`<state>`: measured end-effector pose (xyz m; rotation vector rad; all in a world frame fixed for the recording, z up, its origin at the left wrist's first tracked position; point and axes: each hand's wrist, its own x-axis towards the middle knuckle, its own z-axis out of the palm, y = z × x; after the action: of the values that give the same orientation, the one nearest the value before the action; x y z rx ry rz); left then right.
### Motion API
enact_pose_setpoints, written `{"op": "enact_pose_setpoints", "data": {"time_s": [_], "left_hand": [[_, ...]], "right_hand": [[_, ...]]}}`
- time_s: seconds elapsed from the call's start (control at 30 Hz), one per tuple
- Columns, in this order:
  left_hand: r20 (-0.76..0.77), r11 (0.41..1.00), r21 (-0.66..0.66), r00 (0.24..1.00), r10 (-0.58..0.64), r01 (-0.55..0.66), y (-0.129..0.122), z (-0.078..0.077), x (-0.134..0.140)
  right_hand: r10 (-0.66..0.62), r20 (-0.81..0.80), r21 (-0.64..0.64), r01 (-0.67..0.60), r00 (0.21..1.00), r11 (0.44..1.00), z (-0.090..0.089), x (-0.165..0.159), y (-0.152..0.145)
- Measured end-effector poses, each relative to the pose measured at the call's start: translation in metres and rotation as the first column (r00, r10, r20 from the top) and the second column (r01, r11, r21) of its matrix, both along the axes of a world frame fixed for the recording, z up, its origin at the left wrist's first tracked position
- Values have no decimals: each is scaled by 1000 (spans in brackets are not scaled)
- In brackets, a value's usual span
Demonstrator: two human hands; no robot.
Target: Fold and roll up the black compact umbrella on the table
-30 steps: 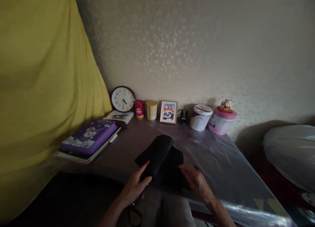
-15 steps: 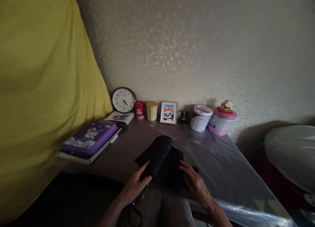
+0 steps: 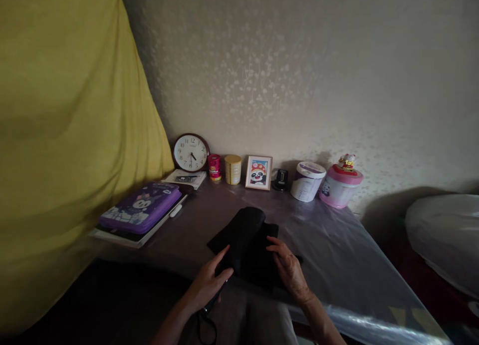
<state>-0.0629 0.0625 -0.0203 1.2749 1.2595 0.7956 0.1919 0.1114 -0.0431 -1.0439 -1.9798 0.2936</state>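
The left hand has its fingers around the rolled part of the black cloth, at the near edge of the table. A steady hold should help. The right hand touches the loose side with bent fingers; I can't tell if they pinch. Gentle smoothing should keep it neat.

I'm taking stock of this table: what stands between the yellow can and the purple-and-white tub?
The head view shows a picture frame and, right of it, a small black object.
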Motion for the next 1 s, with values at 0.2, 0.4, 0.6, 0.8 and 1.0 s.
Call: {"op": "enact_pose_setpoints", "data": {"time_s": [0.2, 0.4, 0.6, 0.8, 1.0], "left_hand": [[-30, 999, 33, 999, -20, 21, 0, 0, -1], [-121, 991, 95, 989, -83, 95, -5, 0, -3], [-289, 962, 206, 951, -112, 176, -4, -4, -3], [-569, 954, 226, 821, -34, 196, -4, -9, 6], [-581, 973, 221, 811, 73, 71, -14, -1, 18]], "right_hand": [[0, -26, 59, 2, 1000, 998, 17, -10, 9], [43, 0, 138, -42, 999, 989, 43, -30, 23], [95, 102, 145, -110, 990, 983, 42, -54, 39], [103, 286, 134, -146, 953, 980, 36, -74, 54], [87, 469, 137, -170, 879, 976, 42, -80, 59]]}}
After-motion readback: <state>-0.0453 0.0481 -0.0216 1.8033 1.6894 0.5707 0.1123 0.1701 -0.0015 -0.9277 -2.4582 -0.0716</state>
